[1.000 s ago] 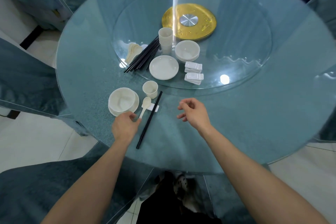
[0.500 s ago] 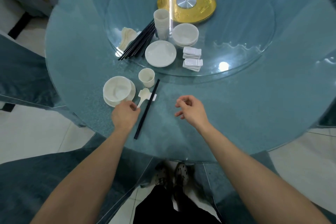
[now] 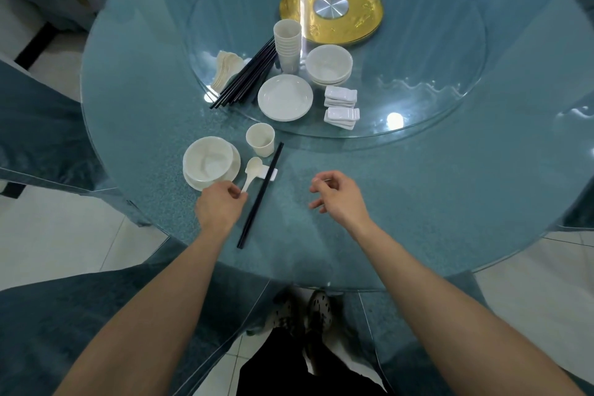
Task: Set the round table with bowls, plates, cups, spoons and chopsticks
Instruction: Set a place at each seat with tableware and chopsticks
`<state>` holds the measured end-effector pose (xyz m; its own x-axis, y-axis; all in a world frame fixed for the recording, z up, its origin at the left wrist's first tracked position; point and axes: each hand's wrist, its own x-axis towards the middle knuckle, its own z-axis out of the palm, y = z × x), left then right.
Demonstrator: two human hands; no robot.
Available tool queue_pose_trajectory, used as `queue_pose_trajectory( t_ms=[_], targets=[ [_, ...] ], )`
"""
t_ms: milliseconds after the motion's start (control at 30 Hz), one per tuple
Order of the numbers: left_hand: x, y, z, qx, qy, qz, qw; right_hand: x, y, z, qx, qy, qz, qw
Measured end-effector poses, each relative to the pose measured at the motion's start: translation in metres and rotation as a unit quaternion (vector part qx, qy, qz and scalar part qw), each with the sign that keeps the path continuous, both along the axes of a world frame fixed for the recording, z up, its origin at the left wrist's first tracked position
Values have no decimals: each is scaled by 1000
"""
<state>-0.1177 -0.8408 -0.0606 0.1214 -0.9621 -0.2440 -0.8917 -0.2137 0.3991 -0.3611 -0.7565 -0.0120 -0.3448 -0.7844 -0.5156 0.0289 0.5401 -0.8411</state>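
One place is laid near the bench [image 3: 418,202] edge: a white bowl [image 3: 207,159] on a plate [image 3: 237,164], a cup [image 3: 261,138] behind it, and a spoon [image 3: 252,170] propped on a little rest [image 3: 272,174]. The black chopsticks [image 3: 260,196] lie just right of the spoon. The left hand [image 3: 221,206] pinches the spoon's handle tip. The right hand [image 3: 340,196] hovers loosely curled, holding nothing. Stacked cups [image 3: 287,42] and other spares sit on the glass turntable [image 3: 418,74].

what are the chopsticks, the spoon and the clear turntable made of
Chopsticks: smooth black, thin and uniform, probably plastic or lacquered wood; can't tell which. Spoon: opaque off-white, thick-walled, looks like ceramic or melamine. Turntable: clear glass, since the table shows through it and its edge catches light reflections.
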Motion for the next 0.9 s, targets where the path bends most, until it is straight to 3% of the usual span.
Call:
queue_pose_trajectory(
  t_ms=[233, 433, 733, 900],
  targets=[
    [5, 2, 2, 10, 3, -5, 1000, -1, 2, 2, -5, 21, 15, 1000],
    [15, 4, 13, 5, 11, -24, 1000, -2, 9, 10, -25, 113, 54, 992],
    [21, 16, 56, 30, 38, -203, 978, -14, 38, 42, -11, 285, 163, 944],
    [13, 25, 78, 13, 62, -256, 965, -22, 70, 61, -7, 323, 160, 933]
  ],
)
